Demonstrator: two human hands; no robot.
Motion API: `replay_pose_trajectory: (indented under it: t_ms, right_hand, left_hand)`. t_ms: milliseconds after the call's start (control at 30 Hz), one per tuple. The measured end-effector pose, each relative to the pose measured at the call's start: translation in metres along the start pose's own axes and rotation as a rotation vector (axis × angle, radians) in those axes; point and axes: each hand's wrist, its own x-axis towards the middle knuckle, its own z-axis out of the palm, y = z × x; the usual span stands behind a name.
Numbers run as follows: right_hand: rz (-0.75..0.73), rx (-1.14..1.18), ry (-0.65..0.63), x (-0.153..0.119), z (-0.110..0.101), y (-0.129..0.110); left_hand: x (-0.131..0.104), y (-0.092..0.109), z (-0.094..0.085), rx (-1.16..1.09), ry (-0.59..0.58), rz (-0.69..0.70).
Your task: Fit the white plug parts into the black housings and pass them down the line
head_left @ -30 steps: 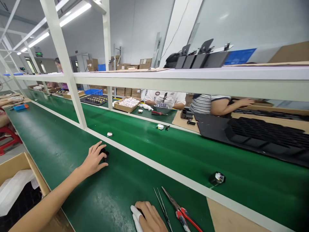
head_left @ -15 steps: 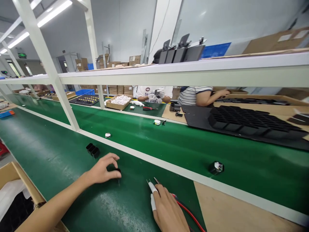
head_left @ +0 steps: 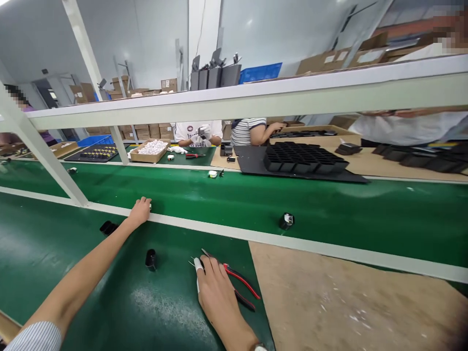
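Where the pale rail (head_left: pixel 204 226) parts the tabletop (head_left: pixel 120 278) from the green belt (head_left: pixel 190 195), the left hand (head_left: pixel 140 210) reaches across on an outstretched arm, since the small white piece (head_left: pixel 150 207) at its fingertips sits on the far side. Only a sliver of that piece shows past the bent fingers, so whether they grip it or merely touch it cannot be told. The 2 hands are well apart. The right hand (head_left: pixel 216 285) lies palm down over the tweezers (head_left: pixel 192 263) and the pliers (head_left: pixel 242 279), its fingers close together; the tweezer tips poke out past them, but the hand hides whether either tool is grasped. A white cover (head_left: pixel 198 264) on at least 1 finger presumably guards skin or parts. Between the hands, 1 black housing (head_left: pixel 150 260) stands alone on the tabletop, hollow end up, perhaps so its inside is easy to reach; a housing cluster (head_left: pixel 108 227) sits just past the left forearm (head_left: pixel 84 273), likely kept handy yet aside. Beyond the rail, a filled housing (head_left: pixel 287 221) rests on the belt, white showing at its top, and a brown board (head_left: pixel 347 302) covers the tabletop's right part, probably to shield it.
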Motion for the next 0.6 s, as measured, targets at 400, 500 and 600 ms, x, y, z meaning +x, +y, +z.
replay_pose_trajectory:
  t_ms: [400,500,600]
  right_hand:
    - [-0.016,0.203,-0.126,0.011,-0.028,-0.009]
    - [-0.093,0.301,-0.159,0.01,-0.031,-0.017]
    - [-0.156,0.389,-0.182,0.009,-0.033,-0.025]
  left_hand:
    - [-0.13,0.092,-0.031,-0.272,-0.369,0.542]
    - [-0.137,0.079,-0.046,-0.32,-0.408,0.544]
    - [-0.14,0.053,-0.052,-0.416,-0.473,0.465]
